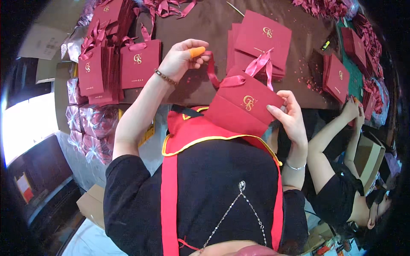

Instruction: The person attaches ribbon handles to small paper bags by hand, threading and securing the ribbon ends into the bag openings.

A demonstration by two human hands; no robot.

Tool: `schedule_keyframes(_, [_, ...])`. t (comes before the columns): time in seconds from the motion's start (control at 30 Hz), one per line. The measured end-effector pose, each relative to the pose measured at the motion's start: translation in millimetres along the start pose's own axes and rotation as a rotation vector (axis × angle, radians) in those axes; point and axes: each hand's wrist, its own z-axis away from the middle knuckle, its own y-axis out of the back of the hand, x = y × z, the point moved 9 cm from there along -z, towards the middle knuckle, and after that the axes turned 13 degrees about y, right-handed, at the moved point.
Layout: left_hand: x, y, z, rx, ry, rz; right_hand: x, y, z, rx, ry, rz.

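Note:
A dark red paper gift bag (pixel 230 104) with a gold emblem is tilted in front of my red, yellow-edged apron, at the table's near edge. My right hand (pixel 291 114) grips its right edge between thumb and fingers. A red ribbon (pixel 211 70) runs from the bag's top up to my left hand (pixel 183 59), which pinches its end. An orange finger cover (pixel 197 52) sits on a digit of that hand. A pink ribbon loop (pixel 261 64) rises above the bag's upper edge. Just beyond lies a pile of flat red bags (pixel 265 36).
Stacked ribboned bags (pixel 92 77) stand at the left of the brown-covered table (pixel 188 91), above plastic-wrapped bundles (pixel 99 121). At right are more bags (pixel 336 79), a yellow marker (pixel 326 45), a green mat (pixel 354 72) and a co-worker's hands (pixel 352 110).

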Motion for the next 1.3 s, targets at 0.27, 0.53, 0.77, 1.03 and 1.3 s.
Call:
schedule_keyframes(0.27, [40.5, -40.2, 35.2, -0.026, -0.232, -0.377, -30.8, -13.7, -24.1, -0.064, 0.352, 0.617])
schedule_keyframes(0.53, [56.9, -63.8, 45.0, 0.017, -0.409, -0.759, -25.3, -30.8, -37.5, -0.118, 0.28, 0.557])
schedule_keyframes(0.77, [68.7, -47.8, 26.8, 0.692, -0.728, -1.723, -2.1, -21.3, -42.0, -0.11, 0.163, 0.163])
schedule_keyframes(1.03, [63.8, -82.8, -20.6, 0.148, -0.494, -1.033, 4.0, -29.7, -36.4, -0.19, 0.13, 0.203])
schedule_keyframes(1.3, [230.9, 177.5, -60.2, 0.702, -0.609, -0.033, 10.2, -32.4, -20.3, -0.176, 0.095, -0.063])
